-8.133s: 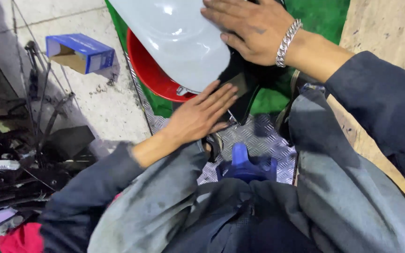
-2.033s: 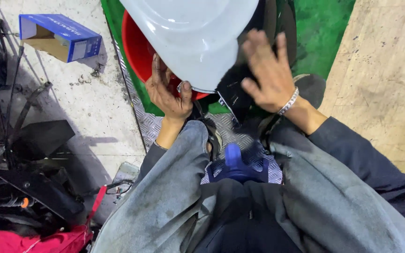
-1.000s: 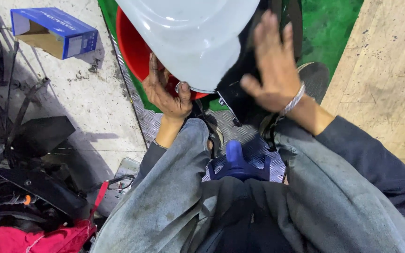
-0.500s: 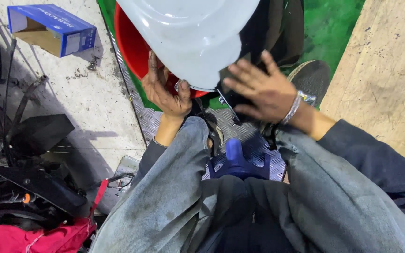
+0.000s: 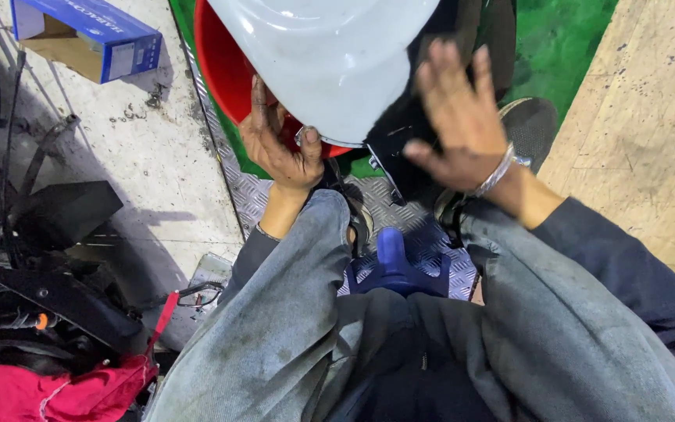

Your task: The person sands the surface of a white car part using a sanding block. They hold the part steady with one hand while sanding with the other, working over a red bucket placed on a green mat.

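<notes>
Left hand (image 5: 279, 148) grips the lower rim of the white body panel (image 5: 330, 55) from beneath; right hand (image 5: 458, 117), fingers spread wide, empty, hovers just right of it.

The white moulded panel (image 5: 330, 62) sits in front of me, a big smooth rounded plastic shell, glossy and slightly smudged, its curved lower edge tipped down toward my knees. It covers most of the red part (image 5: 224, 70) behind it, which shows as a red curved rim along the panel's left side and a thin red sliver under its lower edge. To the right, a black piece (image 5: 400, 148) runs down from under the white shell, dark and matte, with a pale-edged corner at its bottom. All three overlap closely; I cannot tell how they are joined.
</notes>
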